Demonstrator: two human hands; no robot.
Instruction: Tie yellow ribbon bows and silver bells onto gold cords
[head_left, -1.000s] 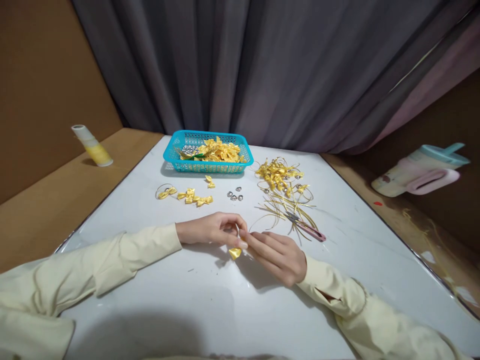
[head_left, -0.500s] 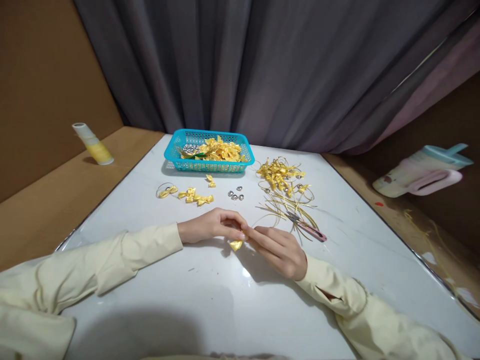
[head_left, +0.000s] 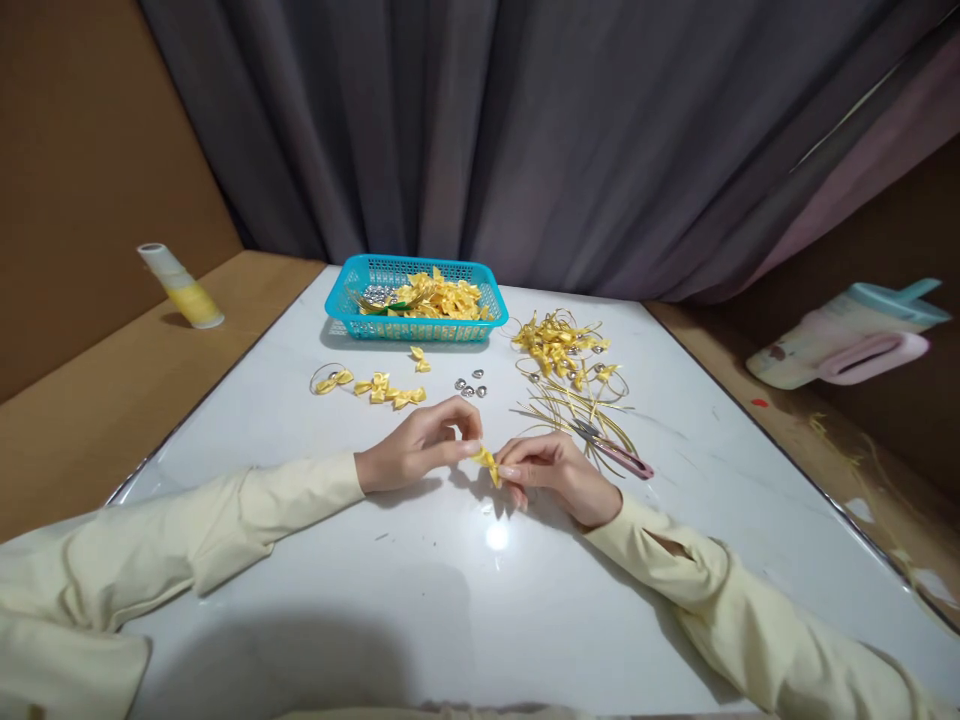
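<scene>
Above the white table, a small yellow satin bow is stretched between my two hands. Thumb and fingers of my left hand pinch its left end. On the other end, the fingertips of my right hand are closed; whether a cord is also in them I cannot make out. Beyond my left hand lie several loose yellow bows and one bow with a thin cord loop. Several silver heart-shaped beads rest just past my fingers.
A blue plastic basket at the back holds yellow bows, silver beads and cords. At right lie a pile of corded bows, loose gold cords and pink-handled scissors. A tumbler and a yellow-white tube stand off the table's sides.
My right hand has turned, its thumb now showing as it pinches the bow. The hands have parted slightly, and more of the bow is visible between them.
</scene>
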